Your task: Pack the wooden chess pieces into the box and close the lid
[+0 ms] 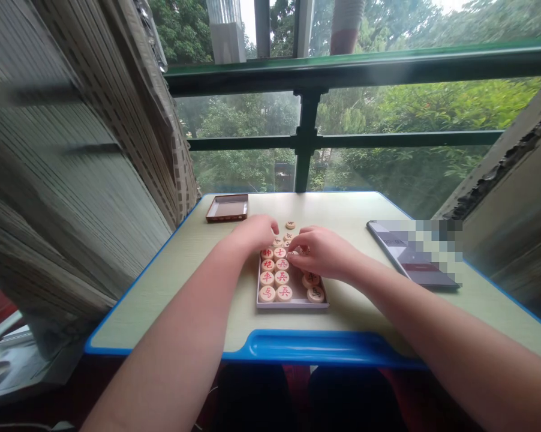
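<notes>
A shallow box tray (pixel 292 305) stands on the table and holds round wooden Chinese chess pieces. Red-marked pieces (pixel 282 278) fill two columns on its left side, and dark-marked pieces (pixel 315 293) lie along the right. Beyond the far rim are a few loose pieces (pixel 290 225). My left hand (pixel 260 231) hovers at the far left corner, its visible fingers bent and apart near a loose piece (pixel 277 242). Over the far right part of the tray, my right hand (pixel 318 249) pinches a Chinese chess piece (pixel 292 254) between thumb and fingers, mostly hidden.
A brown box lid (pixel 228 208) lies at the back left of the table (pixel 185 300). To the right rests a dark tablet (pixel 409 255), partly pixelated. A blue trough (pixel 315 347) edges the front. Curtains (pixel 95 120) hang at left; a railed window is behind.
</notes>
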